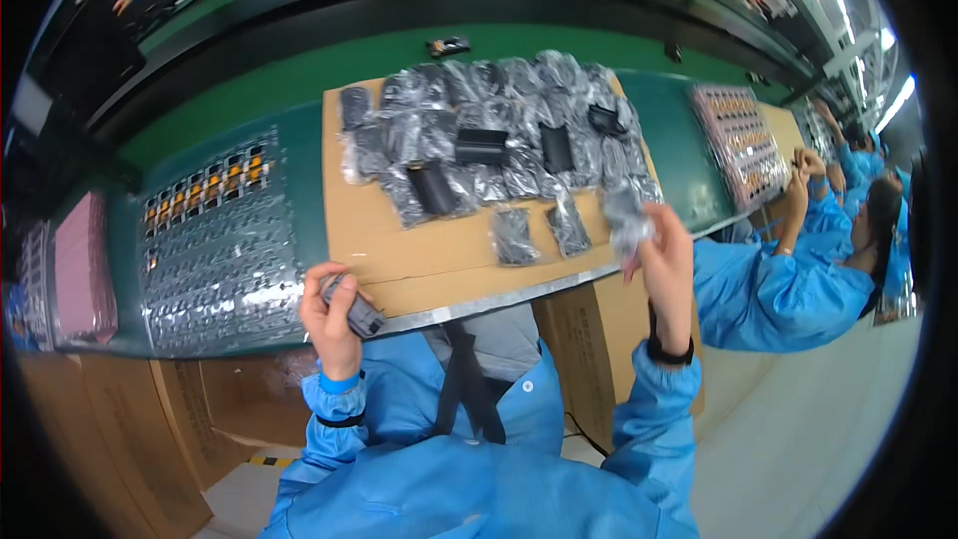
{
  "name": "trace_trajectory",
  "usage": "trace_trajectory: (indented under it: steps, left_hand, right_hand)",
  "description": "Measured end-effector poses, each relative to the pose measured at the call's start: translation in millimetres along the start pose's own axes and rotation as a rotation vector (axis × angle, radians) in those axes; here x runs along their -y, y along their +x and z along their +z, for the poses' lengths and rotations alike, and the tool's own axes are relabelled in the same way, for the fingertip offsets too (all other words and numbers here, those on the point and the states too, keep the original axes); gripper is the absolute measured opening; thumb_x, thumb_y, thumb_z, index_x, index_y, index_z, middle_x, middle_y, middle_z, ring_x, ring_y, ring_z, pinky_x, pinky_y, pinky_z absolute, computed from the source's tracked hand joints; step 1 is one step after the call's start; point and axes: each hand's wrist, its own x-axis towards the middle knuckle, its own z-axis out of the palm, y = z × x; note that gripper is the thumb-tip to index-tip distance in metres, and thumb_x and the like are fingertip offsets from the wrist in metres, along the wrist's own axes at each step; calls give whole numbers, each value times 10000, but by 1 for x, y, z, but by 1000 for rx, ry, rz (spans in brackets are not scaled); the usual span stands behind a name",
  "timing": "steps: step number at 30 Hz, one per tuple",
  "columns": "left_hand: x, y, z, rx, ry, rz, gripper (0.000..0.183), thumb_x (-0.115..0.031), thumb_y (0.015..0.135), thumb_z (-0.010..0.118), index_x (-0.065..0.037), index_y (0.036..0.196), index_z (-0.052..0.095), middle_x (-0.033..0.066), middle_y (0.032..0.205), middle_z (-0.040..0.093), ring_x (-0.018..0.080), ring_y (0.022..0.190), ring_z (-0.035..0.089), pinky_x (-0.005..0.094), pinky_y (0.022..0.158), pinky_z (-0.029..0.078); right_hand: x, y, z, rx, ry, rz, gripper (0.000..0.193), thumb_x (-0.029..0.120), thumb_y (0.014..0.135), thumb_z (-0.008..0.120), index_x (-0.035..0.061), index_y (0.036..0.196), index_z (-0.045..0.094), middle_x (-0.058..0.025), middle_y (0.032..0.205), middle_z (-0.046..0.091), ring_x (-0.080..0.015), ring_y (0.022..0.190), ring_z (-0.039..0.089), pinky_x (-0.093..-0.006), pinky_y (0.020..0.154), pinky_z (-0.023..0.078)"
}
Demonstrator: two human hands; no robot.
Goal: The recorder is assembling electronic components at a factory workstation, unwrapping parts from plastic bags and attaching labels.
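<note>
My left hand (334, 319) is closed round a small dark grey plastic housing (365, 317) by the near left edge of the cardboard sheet. Over the sheet's right side my right hand (667, 255) pinches a crinkled clear plastic bag (627, 218). The bag is blurred, and I cannot tell what is inside. Just left of it lie a bagged dark part (569, 228) and another bagged part (513, 237). Farther back, several bagged dark parts are packed in rows, with bare black covers (431, 188) lying on top of them.
The cardboard sheet (399, 269) rests on a green bench. Left of it stands a clear tray (215, 269) with yellow-and-black parts in its back rows, beside a pink stack (85, 265). To the right is another filled tray (740, 145), near a co-worker in blue (788, 274). Cardboard boxes (589, 349) stand below.
</note>
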Motion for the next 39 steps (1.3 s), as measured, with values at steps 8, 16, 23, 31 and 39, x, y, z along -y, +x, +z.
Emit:
trace_trajectory:
  steps: [8, 16, 23, 31, 39]
  left_hand:
    - [-17, -8, 8, 40, 123, -105, 240, -196, 988, 616, -32, 1156, 568, 20, 930, 619, 71, 836, 566, 236, 730, 475]
    - [-52, -22, 17, -22, -40, 118, 314, -54, 962, 628, 15, 1227, 476, 92, 1098, 609, 110, 978, 593, 254, 862, 491]
    - [-74, -18, -2, 79, 40, 0, 328, -138, 969, 639, 20, 1217, 491, 130, 1105, 637, 124, 989, 619, 281, 803, 531]
    - [-146, 94, -179, -374, 1048, 229, 271, -220, 920, 662, 14, 1057, 675, 87, 927, 720, 151, 866, 663, 303, 741, 520]
    - [-114, 175, -276, -617, 1762, 177, 290, -334, 881, 611, -101, 984, 750, 204, 1074, 638, 399, 978, 625, 492, 866, 510]
  right_hand:
    - [-21, 81, -10, -128, -540, -141, 352, 138, 899, 652, 0, 1218, 599, -98, 768, 660, -137, 546, 577, -291, 473, 433]
    - [69, -77, 179, 638, 423, 217, 277, 121, 960, 637, -35, 1180, 573, -95, 848, 656, -159, 733, 645, -266, 621, 498]
    - [46, -80, 231, 648, 555, 307, 159, 94, 916, 703, 12, 1003, 599, -31, 694, 628, -98, 592, 603, -210, 511, 441]
    - [27, -21, 187, 652, 208, 376, 164, 152, 925, 701, 8, 902, 626, 3, 629, 592, -37, 467, 484, -193, 406, 342]
    - [21, -26, 190, 533, -17, 207, 289, 214, 947, 673, -21, 1093, 588, -10, 572, 556, -59, 459, 503, -225, 374, 343]
